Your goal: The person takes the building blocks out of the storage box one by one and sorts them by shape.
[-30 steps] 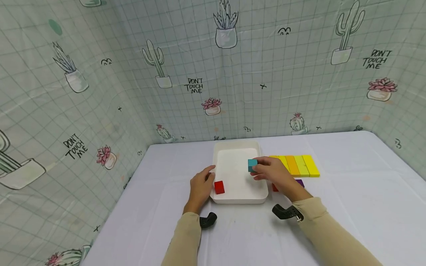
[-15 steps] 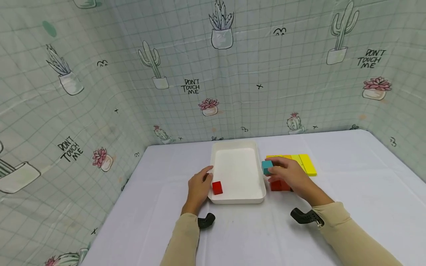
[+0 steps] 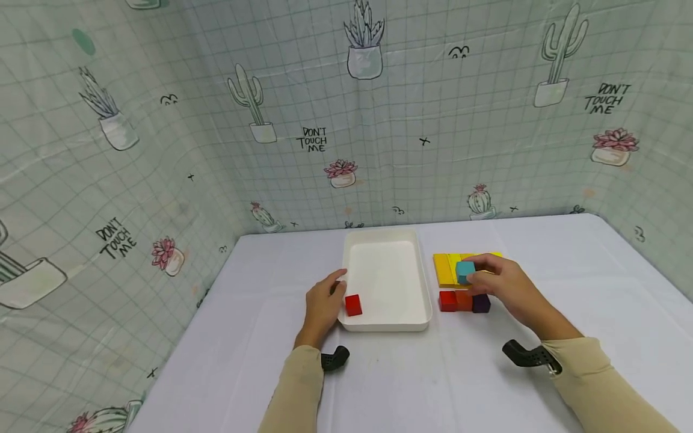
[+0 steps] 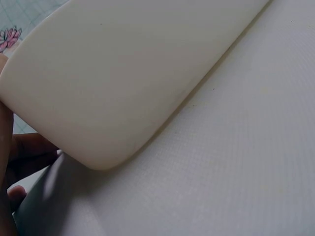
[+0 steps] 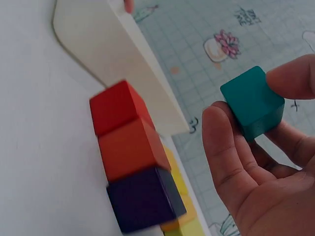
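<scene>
Between the thumb and fingertips of my right hand [image 3: 506,285] is a teal cube [image 5: 253,101], held up off the table. In the head view, the teal cube overlaps the row of yellow and orange strips [image 3: 447,269]. Just below it stand a red cube [image 5: 118,108], an orange-red cube [image 5: 133,150] and a dark purple cube [image 5: 145,199], lined up side by side. My left hand [image 3: 323,307] grips the left rim of a white tray [image 3: 387,328], fingers along its outer side. Inside the tray's front left corner sits another red cube [image 3: 354,305].
A white cloth covers the table [image 3: 400,385]. Behind and to the left hangs a grid-patterned curtain [image 3: 298,84] with cactus drawings. Each wrist carries a black device [image 3: 335,358] at the cuff.
My right hand has carried the teal cube rightward from over the tray to beside and above the strips. The cube row below has come into full view. My left hand stays at the tray.
</scene>
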`<state>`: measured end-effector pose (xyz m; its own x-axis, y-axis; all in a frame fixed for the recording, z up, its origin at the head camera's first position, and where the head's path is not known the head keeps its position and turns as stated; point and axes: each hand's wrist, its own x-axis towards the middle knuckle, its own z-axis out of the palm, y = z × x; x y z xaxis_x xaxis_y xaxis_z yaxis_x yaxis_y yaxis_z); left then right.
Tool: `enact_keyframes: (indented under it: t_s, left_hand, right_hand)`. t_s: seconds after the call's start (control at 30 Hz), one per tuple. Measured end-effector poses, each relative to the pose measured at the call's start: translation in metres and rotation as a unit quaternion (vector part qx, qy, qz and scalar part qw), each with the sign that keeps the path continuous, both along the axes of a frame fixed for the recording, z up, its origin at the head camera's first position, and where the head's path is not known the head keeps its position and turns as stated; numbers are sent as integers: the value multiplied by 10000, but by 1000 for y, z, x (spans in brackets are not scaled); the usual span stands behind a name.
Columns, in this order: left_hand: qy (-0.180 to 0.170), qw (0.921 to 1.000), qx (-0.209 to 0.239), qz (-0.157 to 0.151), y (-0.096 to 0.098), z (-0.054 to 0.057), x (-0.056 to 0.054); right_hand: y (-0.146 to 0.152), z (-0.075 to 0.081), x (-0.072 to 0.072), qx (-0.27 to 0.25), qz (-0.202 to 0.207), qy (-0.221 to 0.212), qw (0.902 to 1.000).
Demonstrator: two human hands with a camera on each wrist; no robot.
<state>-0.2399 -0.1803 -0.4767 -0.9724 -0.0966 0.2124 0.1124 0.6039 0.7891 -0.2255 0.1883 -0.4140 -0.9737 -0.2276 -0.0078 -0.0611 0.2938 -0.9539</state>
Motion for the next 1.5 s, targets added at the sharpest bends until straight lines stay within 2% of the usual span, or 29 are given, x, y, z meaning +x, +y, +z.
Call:
enact_keyframes:
  t_s: [0.27, 0.77, 1.0, 1.2, 1.5]
  left_hand:
    - [2, 10000, 56, -5, 3, 0, -1]
    - [63, 9999, -77, -9, 3, 0, -3]
    - [-7, 9999, -114, -2, 1, -1, -1]
    - [119, 9999, -102, -17, 0, -2, -2]
    - [-3, 10000, -79, 55, 0, -2, 0]
  right_hand:
    - [24, 3, -1, -503, 95, -70, 9987]
    - [54, -18, 4, 323, -18, -171, 9993]
    - [66, -24, 3, 881, 93, -482, 9949]
    - [74, -27, 2, 1031, 329, -747, 9913]
    - [77, -31, 1, 1180, 337, -827, 9890]
